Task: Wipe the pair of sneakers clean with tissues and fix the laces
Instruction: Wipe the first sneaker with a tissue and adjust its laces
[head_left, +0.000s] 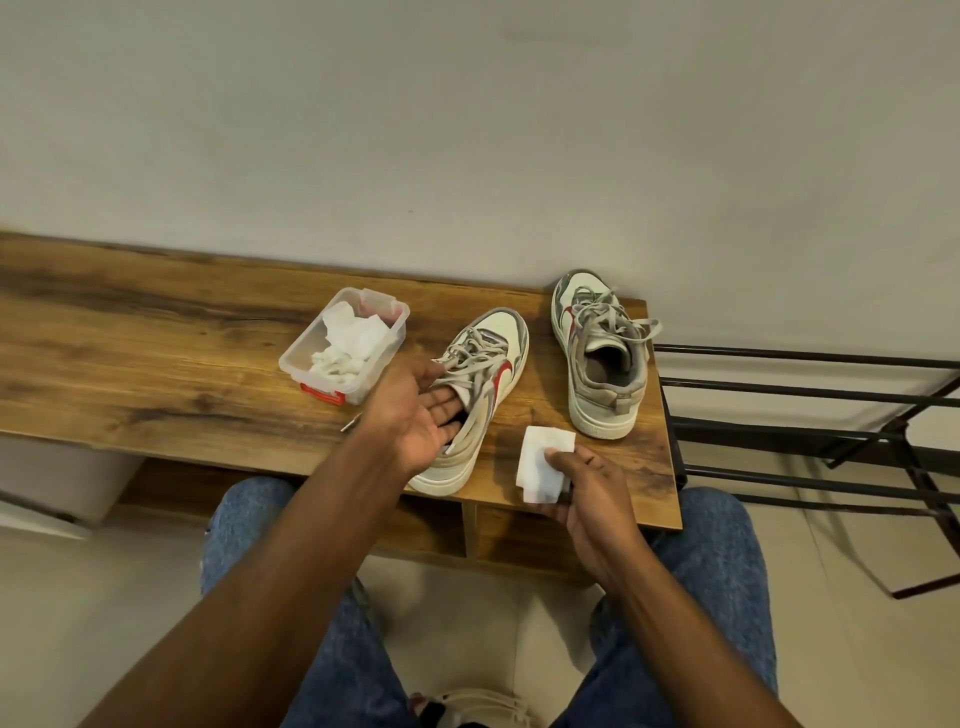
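Sneakers are on a wooden worktop (156, 332) that stands against a pale wall, near its right end. The nearer sneaker (480, 384) lies just in front of the person, its toe pointing away and a little to the right; it is cream and grey with a red mark on the side, and its laces are loose and tangled over the tongue. The left hand (415, 415) is spread, palm turned up, and its fingers go into the opening of this sneaker; the thumb touches the laces near the tongue. The second sneaker (597, 358) stands to the right of the first one, apart from it, close to the worktop's right edge, with the toe toward the wall and the laces also untied.

The right hand (582, 478) is at the front edge of the worktop, near the heel of the second sneaker. It pinches a folded white tissue (543, 462) between the thumb and the other fingers; the tissue is not touching either shoe.

To the left of the nearer sneaker there is a clear plastic box (345, 353) with a red clasp, and crumpled white tissues are inside it. A black metal rack (810, 426) stands beside the worktop on the right. The person's knees in blue jeans (717, 561) are below the worktop edge.
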